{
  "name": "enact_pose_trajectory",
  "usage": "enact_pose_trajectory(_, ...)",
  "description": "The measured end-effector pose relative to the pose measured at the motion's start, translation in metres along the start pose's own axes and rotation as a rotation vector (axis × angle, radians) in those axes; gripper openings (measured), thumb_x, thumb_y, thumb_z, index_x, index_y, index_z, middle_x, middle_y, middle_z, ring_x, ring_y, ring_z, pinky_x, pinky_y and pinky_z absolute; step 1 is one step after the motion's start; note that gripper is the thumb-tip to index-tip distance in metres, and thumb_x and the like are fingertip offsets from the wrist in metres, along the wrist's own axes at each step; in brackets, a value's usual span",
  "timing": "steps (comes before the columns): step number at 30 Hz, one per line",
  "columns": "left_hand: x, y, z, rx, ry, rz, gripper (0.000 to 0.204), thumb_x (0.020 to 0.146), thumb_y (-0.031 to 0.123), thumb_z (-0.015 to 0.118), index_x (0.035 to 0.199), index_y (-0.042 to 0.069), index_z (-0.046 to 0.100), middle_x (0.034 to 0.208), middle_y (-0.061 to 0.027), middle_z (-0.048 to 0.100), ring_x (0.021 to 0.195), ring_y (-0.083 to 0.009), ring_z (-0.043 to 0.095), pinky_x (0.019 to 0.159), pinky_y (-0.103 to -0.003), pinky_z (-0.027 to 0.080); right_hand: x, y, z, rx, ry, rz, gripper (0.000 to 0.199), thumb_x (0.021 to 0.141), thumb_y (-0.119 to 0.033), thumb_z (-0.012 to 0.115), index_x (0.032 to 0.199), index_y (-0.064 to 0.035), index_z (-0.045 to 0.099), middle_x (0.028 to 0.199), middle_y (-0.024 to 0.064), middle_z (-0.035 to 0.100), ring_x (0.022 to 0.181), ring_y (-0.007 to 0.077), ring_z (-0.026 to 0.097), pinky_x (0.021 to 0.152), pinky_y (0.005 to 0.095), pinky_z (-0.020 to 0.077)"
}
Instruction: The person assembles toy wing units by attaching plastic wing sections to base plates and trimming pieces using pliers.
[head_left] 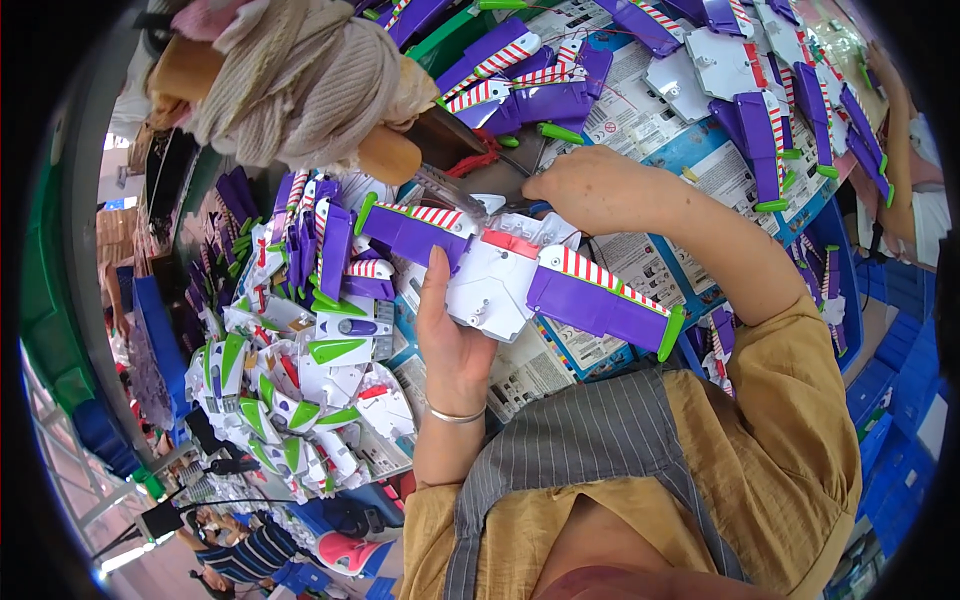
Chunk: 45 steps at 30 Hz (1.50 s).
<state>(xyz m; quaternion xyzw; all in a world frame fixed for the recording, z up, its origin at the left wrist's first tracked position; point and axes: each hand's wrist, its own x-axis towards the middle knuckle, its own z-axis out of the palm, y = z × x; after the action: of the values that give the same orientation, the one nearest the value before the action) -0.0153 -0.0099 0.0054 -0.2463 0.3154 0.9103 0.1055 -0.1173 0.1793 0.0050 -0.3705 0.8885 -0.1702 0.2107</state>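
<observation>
— What lies at the worktop's left edge?

— A heap of white and green toy shells (290, 400), with purple wing pieces (320, 245) stacked just behind it.

— And the left hand (450, 345)?

— It cups the white body of a toy wing pack (510, 275) from below, fingers wrapped around it, above printed leaflets (530, 370) near the worktop's middle.

— The right hand (585, 185)?

— Closed around a screwdriver (455, 190) whose tip meets the pack's top edge.

— Further right?

— More purple striped wings (765, 135) toward the far right corner.

winged toy (510, 275) between hands; loose parts pile (290, 400) left, more toys (760, 110) behind
</observation>
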Motion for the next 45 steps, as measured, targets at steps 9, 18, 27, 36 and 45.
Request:
enact_pose_trajectory(9,-0.036,-0.022,-0.019,-0.019,-0.04,-0.192,0.045,0.094,0.033,0.047,0.126,0.001,0.046,0.124,-0.0129,0.054,0.113,-0.0275,0.054,0.098,-0.042,0.042,-0.024,-0.015,0.007,-0.125,-0.113,-0.165,0.013,0.077,-0.013,0.057,0.086,-0.0047,0.058,0.069,0.0141,0.062,0.071,0.0342,0.062,0.063,0.0458,0.0455)
enact_pose_trajectory(18,-0.111,-0.009,-0.085,1.296,-0.163,0.424,0.024,0.084,0.001,0.057,0.107,0.001,0.063,0.102,-0.009,0.066,0.092,-0.02,0.062,0.077,-0.029,0.049,-0.06,-0.064,0.024,-0.726,-0.079,-0.14,0.015,0.07,-0.012,0.06,0.082,-0.0064,0.053,0.067,0.006,0.056,0.064,0.0202,0.058,0.061,0.0327,0.0411)
enact_pose_trajectory(27,-0.146,0.012,-0.159,1.993,0.494,0.983,0.045,0.074,0.014,0.071,0.116,0.006,0.058,0.133,-0.0235,0.039,0.115,-0.0387,0.042,0.095,-0.044,0.035,-0.051,-0.04,0.015,-0.295,-0.205,-0.099,0.018,0.072,-0.016,0.062,0.083,-0.0011,0.058,0.072,0.0155,0.062,0.071,0.0337,0.062,0.063,0.0425,0.0469)
enact_pose_trajectory(36,-0.149,-0.016,-0.173,1.842,0.249,1.181,0.032,0.062,0.008,0.075,0.093,0.012,0.068,0.124,-0.0164,0.048,0.105,-0.0293,0.053,0.088,-0.045,0.039,-0.095,-0.068,0.047,0.142,0.093,0.097,0.032,0.083,-0.011,0.058,0.114,-0.0132,0.05,0.084,0.0173,0.062,0.077,0.0361,0.06,0.067,0.0439,0.046)
enact_pose_trajectory(45,-0.117,-0.023,-0.116,1.898,-0.143,1.058,0.039,0.068,0.019,0.075,0.106,0.017,0.064,0.131,-0.0117,0.046,0.106,-0.024,0.051,0.088,-0.042,0.036,-0.152,-0.004,0.034,0.604,0.716,0.492,0.013,0.092,-0.01,0.05,0.102,-0.0029,0.056,0.082,-0.0019,0.052,0.074,0.0074,0.046,0.066,0.0234,0.0387)
